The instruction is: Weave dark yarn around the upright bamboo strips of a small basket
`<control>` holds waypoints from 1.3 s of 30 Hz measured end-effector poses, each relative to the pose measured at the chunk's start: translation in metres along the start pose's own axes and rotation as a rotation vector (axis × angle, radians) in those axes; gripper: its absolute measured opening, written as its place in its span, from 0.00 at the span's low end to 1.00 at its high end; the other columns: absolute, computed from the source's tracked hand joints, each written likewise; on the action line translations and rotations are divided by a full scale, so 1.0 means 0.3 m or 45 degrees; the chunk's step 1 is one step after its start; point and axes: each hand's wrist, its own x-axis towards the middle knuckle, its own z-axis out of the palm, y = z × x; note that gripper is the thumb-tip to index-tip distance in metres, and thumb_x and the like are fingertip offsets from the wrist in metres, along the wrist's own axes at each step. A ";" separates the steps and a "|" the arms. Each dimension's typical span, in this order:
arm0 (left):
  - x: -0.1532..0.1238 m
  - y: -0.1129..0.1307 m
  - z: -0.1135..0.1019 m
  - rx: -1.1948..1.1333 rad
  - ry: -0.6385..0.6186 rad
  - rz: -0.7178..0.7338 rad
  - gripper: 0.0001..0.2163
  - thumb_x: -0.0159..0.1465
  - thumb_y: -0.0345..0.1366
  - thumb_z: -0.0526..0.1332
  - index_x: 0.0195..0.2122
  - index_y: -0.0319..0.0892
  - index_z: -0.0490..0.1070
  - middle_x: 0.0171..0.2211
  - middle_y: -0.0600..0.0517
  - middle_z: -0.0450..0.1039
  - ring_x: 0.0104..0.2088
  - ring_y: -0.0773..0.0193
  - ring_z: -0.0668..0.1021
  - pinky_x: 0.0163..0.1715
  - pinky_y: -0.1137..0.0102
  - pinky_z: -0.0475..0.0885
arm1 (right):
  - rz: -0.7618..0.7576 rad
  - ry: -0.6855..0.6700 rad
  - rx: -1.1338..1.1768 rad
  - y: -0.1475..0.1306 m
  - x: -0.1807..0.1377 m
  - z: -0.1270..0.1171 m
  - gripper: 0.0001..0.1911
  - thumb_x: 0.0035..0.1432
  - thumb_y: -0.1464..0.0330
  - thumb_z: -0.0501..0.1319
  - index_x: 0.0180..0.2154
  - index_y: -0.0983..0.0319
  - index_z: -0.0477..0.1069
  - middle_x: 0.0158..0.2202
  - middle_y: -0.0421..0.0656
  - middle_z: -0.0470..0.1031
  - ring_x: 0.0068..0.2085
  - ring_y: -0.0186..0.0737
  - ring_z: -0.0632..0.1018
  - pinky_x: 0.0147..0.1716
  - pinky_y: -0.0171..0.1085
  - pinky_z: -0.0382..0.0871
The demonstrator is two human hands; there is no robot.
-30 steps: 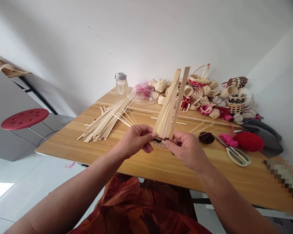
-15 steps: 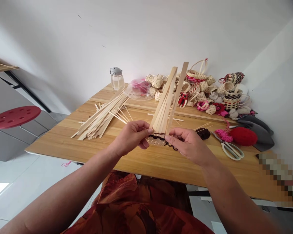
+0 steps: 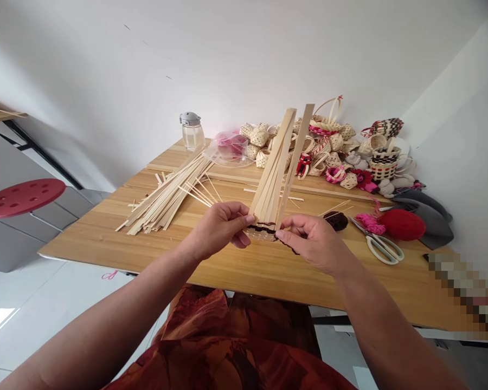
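Between my hands is a small, partly woven basket (image 3: 261, 235) with long pale strips (image 3: 271, 184) standing up from it. Dark brown yarn (image 3: 287, 245) runs around its rim, and a loose end trails below my right hand. My left hand (image 3: 228, 223) is closed, pinching the basket's left side between thumb and fingers. On the right side, my right hand (image 3: 307, 238) is closed, its thumb and forefinger pressed on the basket's edge by the yarn; part of the yarn is hidden under these fingers.
Loose strips (image 3: 168, 189) lie on the table (image 3: 211, 265) at left, near a lidded bottle (image 3: 192, 132). Many small woven baskets (image 3: 333, 146) crowd the back. White-handled scissors (image 3: 384, 250), a red yarn ball (image 3: 402, 224) and a brown yarn ball (image 3: 335, 220) are at right.
My hands keep almost the same hold on the basket. The yarn end below my right hand now hangs straighter. The view has shifted slightly.
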 end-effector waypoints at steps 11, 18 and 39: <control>-0.003 -0.007 0.005 0.024 -0.080 0.061 0.11 0.63 0.44 0.65 0.34 0.39 0.74 0.27 0.54 0.74 0.26 0.66 0.82 0.22 0.76 0.77 | 0.026 0.111 -0.023 0.000 -0.007 -0.003 0.16 0.60 0.56 0.62 0.34 0.63 0.75 0.19 0.35 0.62 0.21 0.30 0.58 0.20 0.33 0.49; -0.007 -0.002 0.016 0.117 0.000 0.105 0.10 0.61 0.41 0.67 0.35 0.39 0.75 0.28 0.54 0.75 0.24 0.68 0.81 0.21 0.78 0.76 | 0.034 0.128 0.012 0.009 -0.001 0.007 0.14 0.59 0.57 0.62 0.32 0.62 0.74 0.19 0.35 0.62 0.21 0.30 0.59 0.20 0.33 0.50; 0.001 0.002 0.005 0.152 0.088 0.121 0.10 0.67 0.38 0.58 0.44 0.41 0.76 0.40 0.49 0.78 0.24 0.70 0.81 0.18 0.78 0.73 | -0.081 0.307 -0.135 -0.001 -0.017 0.017 0.19 0.59 0.55 0.63 0.24 0.62 0.68 0.18 0.35 0.61 0.21 0.30 0.59 0.20 0.32 0.51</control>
